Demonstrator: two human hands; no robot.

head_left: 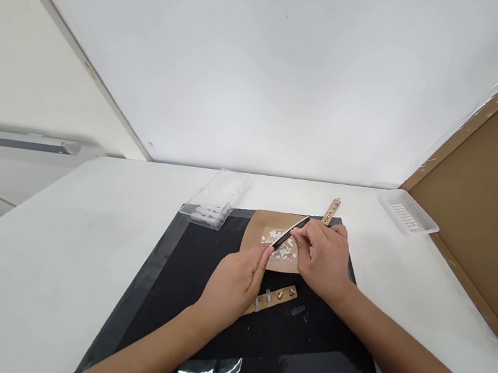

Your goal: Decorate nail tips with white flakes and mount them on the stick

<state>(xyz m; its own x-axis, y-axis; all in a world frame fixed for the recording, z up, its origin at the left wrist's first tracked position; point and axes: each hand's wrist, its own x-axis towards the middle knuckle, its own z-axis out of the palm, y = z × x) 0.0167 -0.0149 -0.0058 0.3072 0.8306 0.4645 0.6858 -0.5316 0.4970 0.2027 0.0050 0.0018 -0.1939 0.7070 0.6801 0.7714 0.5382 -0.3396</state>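
A slim black nail file (283, 237) with a pale edge slants up to the right above a brown mat. My left hand (236, 275) is closed, pinching the lower end of the file between thumb and fingers. My right hand (325, 254) is closed too, its thumb and fingertip pinched together against the file's upper part. Anything small between those fingertips is hidden. Under the file, a heap of small white and clear nail tips (286, 253) lies on the brown mat (257, 228). Below my hands sits a wooden strip (276, 298) with metal studs and clear nail tips, partly covered by my left hand.
A clear lidded box (214, 200) holding pale pieces stands at the back left. Another studded strip (332, 210) lies behind my right hand. At the back right is a white tray (408, 213) beside a cardboard panel (490, 204). A loose clear tip (298, 310) lies on the black mat (190, 265).
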